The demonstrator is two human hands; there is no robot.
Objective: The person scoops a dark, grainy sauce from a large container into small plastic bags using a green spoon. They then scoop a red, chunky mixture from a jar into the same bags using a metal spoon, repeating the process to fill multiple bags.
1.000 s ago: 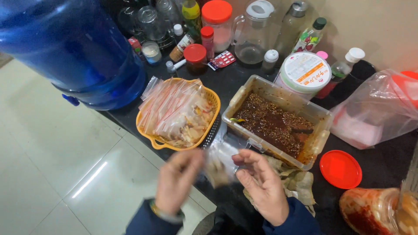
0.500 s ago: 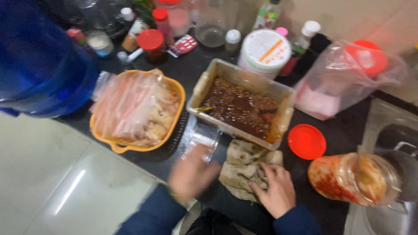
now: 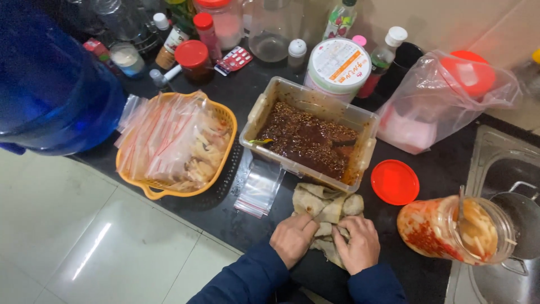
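Down at the counter's near edge, the left hand (image 3: 292,238) and right hand (image 3: 356,243) sit close together, both clenched on a crumpled beige cloth (image 3: 326,204), seemingly wiping fingers, just below the tub of dark chili sauce (image 3: 308,135).

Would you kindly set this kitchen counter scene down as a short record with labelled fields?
Left hand: pressed on a crumpled beige cloth, fingers curled
Right hand: on the same cloth, beside the left
Surface: dark counter
Behind the cloth: clear plastic tub of dark red, seed-flecked sauce
Left of the tub: orange basket of pale food, zip bags laid over it
Before the tub: flat stack of small zip bags
Right: red lid; open jar lying on its side, holding pale strips in red sauce
Far left: blue water jug
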